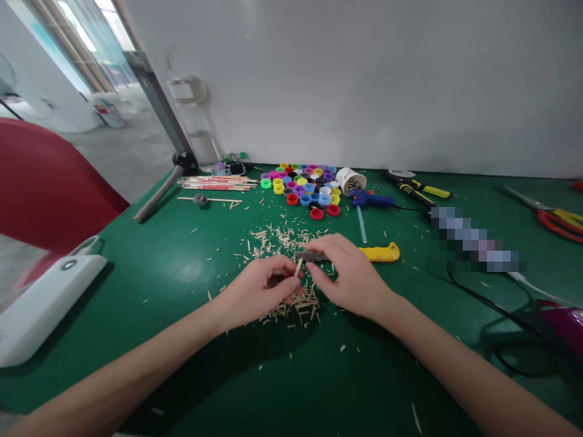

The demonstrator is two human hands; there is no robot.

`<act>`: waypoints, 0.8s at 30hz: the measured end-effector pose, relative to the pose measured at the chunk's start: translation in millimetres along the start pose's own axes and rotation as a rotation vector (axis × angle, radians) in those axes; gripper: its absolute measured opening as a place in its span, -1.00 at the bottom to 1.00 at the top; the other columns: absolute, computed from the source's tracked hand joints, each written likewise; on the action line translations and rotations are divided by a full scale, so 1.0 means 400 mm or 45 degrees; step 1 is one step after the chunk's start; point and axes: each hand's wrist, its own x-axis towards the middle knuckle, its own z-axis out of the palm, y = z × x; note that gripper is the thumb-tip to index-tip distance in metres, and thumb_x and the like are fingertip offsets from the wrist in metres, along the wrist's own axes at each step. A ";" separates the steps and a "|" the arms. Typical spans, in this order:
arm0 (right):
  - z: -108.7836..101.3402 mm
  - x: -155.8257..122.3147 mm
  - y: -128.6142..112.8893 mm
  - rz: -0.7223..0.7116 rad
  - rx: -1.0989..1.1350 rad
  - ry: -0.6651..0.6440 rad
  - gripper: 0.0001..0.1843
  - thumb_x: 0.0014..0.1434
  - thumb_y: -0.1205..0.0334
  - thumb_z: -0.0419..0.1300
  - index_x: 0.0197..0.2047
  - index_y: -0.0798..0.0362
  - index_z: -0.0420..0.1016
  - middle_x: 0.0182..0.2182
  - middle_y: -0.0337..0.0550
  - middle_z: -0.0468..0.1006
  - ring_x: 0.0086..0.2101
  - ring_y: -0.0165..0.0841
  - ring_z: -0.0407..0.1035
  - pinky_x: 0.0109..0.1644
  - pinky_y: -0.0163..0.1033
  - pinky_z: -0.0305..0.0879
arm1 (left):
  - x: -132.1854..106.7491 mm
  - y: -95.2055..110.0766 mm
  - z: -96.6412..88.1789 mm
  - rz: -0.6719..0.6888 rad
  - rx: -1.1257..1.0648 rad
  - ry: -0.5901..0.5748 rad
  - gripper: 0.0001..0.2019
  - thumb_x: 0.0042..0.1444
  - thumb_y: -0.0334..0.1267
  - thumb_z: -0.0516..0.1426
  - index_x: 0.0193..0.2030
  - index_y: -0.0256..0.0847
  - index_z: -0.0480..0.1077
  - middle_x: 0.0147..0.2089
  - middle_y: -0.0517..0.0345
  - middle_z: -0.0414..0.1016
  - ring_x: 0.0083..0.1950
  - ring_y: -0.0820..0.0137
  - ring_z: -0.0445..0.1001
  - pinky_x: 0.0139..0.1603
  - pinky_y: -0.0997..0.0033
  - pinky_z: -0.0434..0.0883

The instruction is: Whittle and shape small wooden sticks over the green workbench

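My left hand point(262, 288) is closed, its thumb and fingers pinching a short wooden stick point(298, 267) that points up and away. Just right of the stick's tip is my right hand point(350, 273), thumb and index finger apart with a gap between them. Beyond that hand lies a yellow-handled utility knife point(382, 252); its blade shows past the fingers and its middle is hidden behind them. Pale wood bits point(282, 240) are scattered on the green table point(150, 273) behind and below both hands.
Colourful bottle caps point(298, 189) cluster at the back, beside a tipped white cup point(350, 181) and a blue glue gun point(371, 199). Packed sticks point(218, 182) lie back left. A white power bank-like box point(50, 303) is at left, scissors point(555, 218) at right, cables front right.
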 end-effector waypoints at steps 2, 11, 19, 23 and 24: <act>-0.018 0.004 0.032 0.002 -0.220 -0.089 -0.67 0.20 0.19 0.04 0.01 0.11 0.36 -0.07 -0.03 0.46 -0.08 -0.23 0.28 -0.07 -0.12 0.20 | -0.005 0.011 0.001 -0.076 -0.169 0.005 -0.87 0.17 -0.23 0.04 -0.24 -0.22 0.33 -0.30 0.15 0.52 -0.44 0.52 0.42 -0.49 0.52 0.38; -0.024 -0.012 0.113 -0.057 -0.621 -0.328 -0.73 0.30 0.12 -0.03 -0.23 0.09 0.41 -0.28 -0.08 0.50 -0.24 -0.26 0.33 -0.14 -0.16 0.15 | -0.018 0.020 0.008 -0.053 -0.370 0.058 -0.90 0.13 -0.24 0.10 -0.31 -0.20 0.27 -0.39 0.20 0.47 -0.47 0.54 0.40 -0.50 0.54 0.39; -0.044 -0.074 0.060 -0.069 -0.465 0.195 -0.63 0.33 0.13 -0.10 0.04 0.20 0.28 -0.38 -0.09 0.53 -0.47 -0.40 0.37 -0.52 -0.34 0.11 | -0.024 0.021 0.060 -0.048 -0.668 0.044 -0.84 0.15 -0.21 0.11 -0.34 -0.20 0.22 -0.45 0.27 0.40 -0.55 0.58 0.34 -0.55 0.53 0.38; -0.041 -0.085 0.039 -0.246 -0.518 0.221 -0.54 0.35 0.09 -0.17 0.06 0.30 0.26 -0.38 -0.01 0.53 -0.44 -0.36 0.39 -0.47 -0.30 0.18 | -0.025 0.013 0.092 -0.053 -0.750 0.030 -0.84 0.15 -0.23 0.12 -0.33 -0.21 0.21 -0.45 0.28 0.38 -0.56 0.59 0.33 -0.54 0.51 0.40; -0.038 -0.083 0.035 -0.274 -0.529 0.208 -0.53 0.36 0.06 -0.18 0.02 0.30 0.29 -0.37 0.00 0.53 -0.43 -0.36 0.39 -0.45 -0.29 0.19 | -0.025 0.010 0.097 -0.053 -0.759 0.031 -0.85 0.15 -0.23 0.12 -0.32 -0.21 0.21 -0.46 0.28 0.38 -0.57 0.59 0.33 -0.54 0.51 0.40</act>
